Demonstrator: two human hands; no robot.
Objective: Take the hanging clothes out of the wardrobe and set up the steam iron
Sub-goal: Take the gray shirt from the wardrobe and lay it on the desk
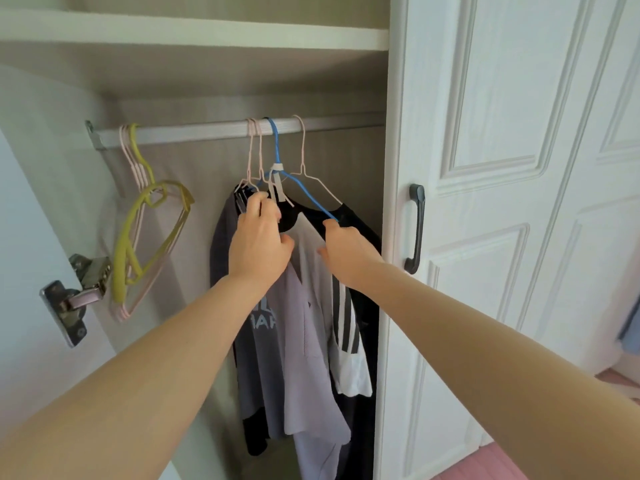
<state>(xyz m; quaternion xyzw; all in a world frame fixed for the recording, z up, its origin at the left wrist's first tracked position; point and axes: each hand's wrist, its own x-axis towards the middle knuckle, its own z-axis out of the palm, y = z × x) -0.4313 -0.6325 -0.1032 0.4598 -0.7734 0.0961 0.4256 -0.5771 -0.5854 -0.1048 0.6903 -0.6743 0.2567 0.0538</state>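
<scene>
Both bare arms reach forward and up, the forearms drawing together. The left hand (259, 244) shows its back, its fingers (258, 204) curled over the shoulders of the pink hangers (254, 161). The right hand (348, 254), just beside it, grips the sloping arm of the blue hanger (304, 192), thumb pointing left.

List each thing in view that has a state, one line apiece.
left hand, gripping pink hangers below their hooks
right hand, gripping the arm of the blue hanger
blue hanger, hooked on rail
clothes, hanging on hangers
yellow hanger, bare, on rail
left door, open
</scene>
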